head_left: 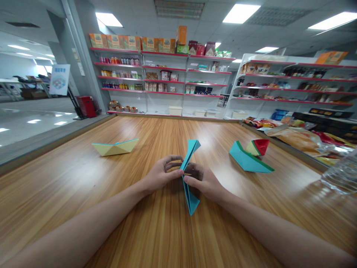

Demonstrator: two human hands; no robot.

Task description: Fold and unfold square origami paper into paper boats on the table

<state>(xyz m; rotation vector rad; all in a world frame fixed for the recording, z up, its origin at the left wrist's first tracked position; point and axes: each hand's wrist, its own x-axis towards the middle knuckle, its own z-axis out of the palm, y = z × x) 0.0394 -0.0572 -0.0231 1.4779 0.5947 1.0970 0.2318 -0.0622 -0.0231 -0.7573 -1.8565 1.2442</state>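
Between my two hands is a blue folded paper boat point(192, 203), turned so that its long axis runs away from me and its narrow slit shows. My left hand point(164, 173) pinches its middle from the left, thumb at the near side and fingers curled behind. From the right, my right hand point(202, 178) grips the same middle part, its thumb just below the left thumb; its other fingers are partly hidden behind the paper. A yellow paper boat point(115, 147) lies to the left. On the right rests a blue paper boat with a green edge point(248, 160).
A small red, green and yellow folded paper piece point(258, 147) sits behind the right-hand boat. A clear plastic bottle point(341, 175) is at the right edge. Snack bags point(295, 139) lie beyond the wooden table point(134, 230), and stocked shelves point(163, 69) stand behind it.
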